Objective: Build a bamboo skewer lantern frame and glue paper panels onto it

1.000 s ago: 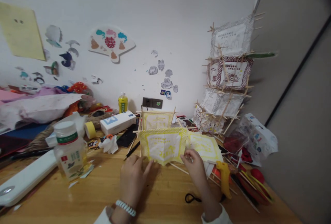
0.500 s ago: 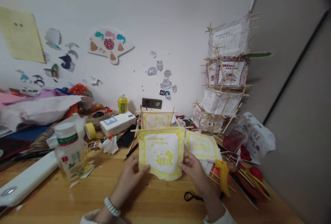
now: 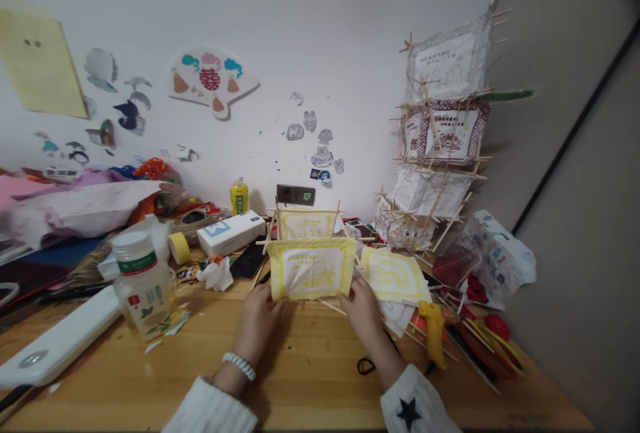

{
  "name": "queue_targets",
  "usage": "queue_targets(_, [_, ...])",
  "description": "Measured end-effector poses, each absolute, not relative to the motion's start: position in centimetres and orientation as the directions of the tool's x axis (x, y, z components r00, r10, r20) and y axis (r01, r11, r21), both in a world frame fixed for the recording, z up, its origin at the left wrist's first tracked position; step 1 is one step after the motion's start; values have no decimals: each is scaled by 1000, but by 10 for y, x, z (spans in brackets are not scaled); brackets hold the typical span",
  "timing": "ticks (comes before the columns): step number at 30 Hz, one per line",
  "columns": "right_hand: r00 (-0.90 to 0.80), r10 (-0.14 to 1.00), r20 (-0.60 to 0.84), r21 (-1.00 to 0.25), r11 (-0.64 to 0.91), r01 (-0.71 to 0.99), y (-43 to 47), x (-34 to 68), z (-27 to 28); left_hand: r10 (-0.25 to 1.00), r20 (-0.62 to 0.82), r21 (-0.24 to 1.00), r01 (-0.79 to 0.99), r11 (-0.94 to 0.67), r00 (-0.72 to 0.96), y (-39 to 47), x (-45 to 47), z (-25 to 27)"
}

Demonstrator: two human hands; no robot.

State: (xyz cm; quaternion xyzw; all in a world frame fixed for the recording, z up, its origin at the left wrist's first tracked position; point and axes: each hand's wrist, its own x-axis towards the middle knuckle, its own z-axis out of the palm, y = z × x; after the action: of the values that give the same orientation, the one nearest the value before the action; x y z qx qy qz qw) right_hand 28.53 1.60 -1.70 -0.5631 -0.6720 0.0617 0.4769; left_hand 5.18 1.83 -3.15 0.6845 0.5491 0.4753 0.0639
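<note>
A white sheet with yellow printing and a yellow patterned border (image 3: 313, 270) hangs on the front of a small frame of thin wooden sticks (image 3: 307, 210). My left hand (image 3: 261, 316) is closed on the sheet's lower left corner, thumb in front and fingers behind. At the lower right corner my right hand (image 3: 359, 303) pinches the edge in the same way. Another yellow printed panel (image 3: 306, 225) shows at the back of the frame. To the right of my right hand lies a loose yellow printed sheet (image 3: 395, 276).
A tower of sticks and printed panels (image 3: 445, 133) stands at the back right. A yellow glue gun (image 3: 433, 333) lies right of my hands, near scissors and loose sticks. On the left are a lidded plastic jar (image 3: 143, 286), tissue box (image 3: 231, 233) and tape roll (image 3: 179, 248).
The sheet's lower edge has moved back toward the frame, so the sheet looks shorter. Both hands have moved forward with it, and more of the white sleeves shows.
</note>
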Motion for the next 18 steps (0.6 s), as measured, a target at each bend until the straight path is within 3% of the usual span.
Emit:
queue_targets(7, [112,762,638,-554,353,754,24,284,-25,834,537,597,756,-269,-127,27,56,-31])
queue_targets(18, [166,723,671,-539,320,779,26,286,-32,821,557,590,756,-284,-127,28,55,-33])
